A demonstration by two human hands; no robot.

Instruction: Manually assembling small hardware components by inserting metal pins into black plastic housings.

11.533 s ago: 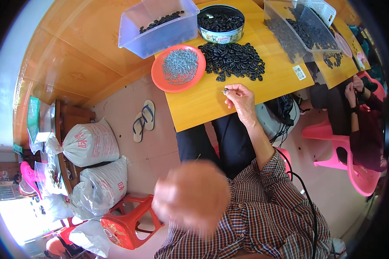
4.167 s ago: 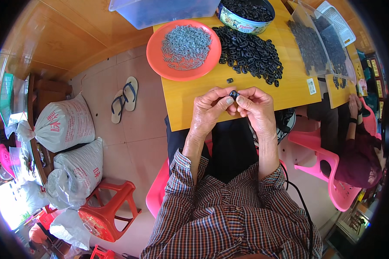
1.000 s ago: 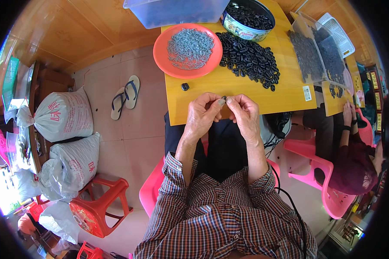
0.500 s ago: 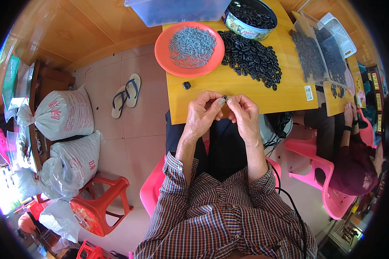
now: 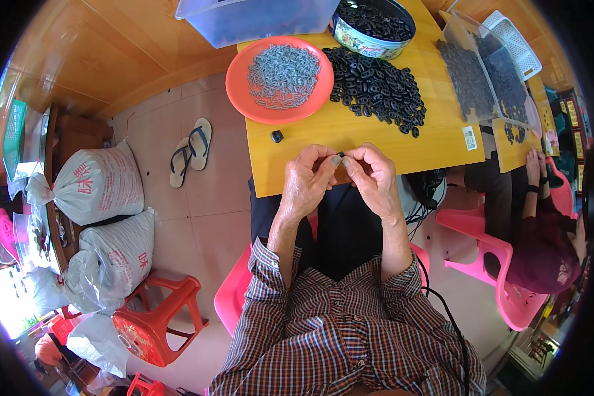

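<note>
Over the near edge of the yellow table (image 5: 376,148), my left hand (image 5: 307,178) and my right hand (image 5: 374,178) meet at the fingertips. Both pinch one small black plastic piece (image 5: 340,155), mostly covered by the thumbs and fingers. Beyond them lies a heap of black oval pieces with holes (image 5: 379,92). An orange-red plate (image 5: 237,86) to its left bears a pile of small grey metal pins (image 5: 284,72). One black piece (image 5: 276,136) lies by itself on the table, left of my hands.
A translucent bin (image 5: 257,23) and a round tin (image 5: 369,45) of black pieces stand at the back. Clear boxes of black pieces (image 5: 472,79) are at the right. Beside them another person (image 5: 541,244) sits on a pink chair. White sacks (image 5: 99,181) and a red stool (image 5: 158,317) stand left.
The view has shifted slightly, so the table and plate appear a little lower and further left. My hands stay together, and my thumbs have moved closer over the black piece.
</note>
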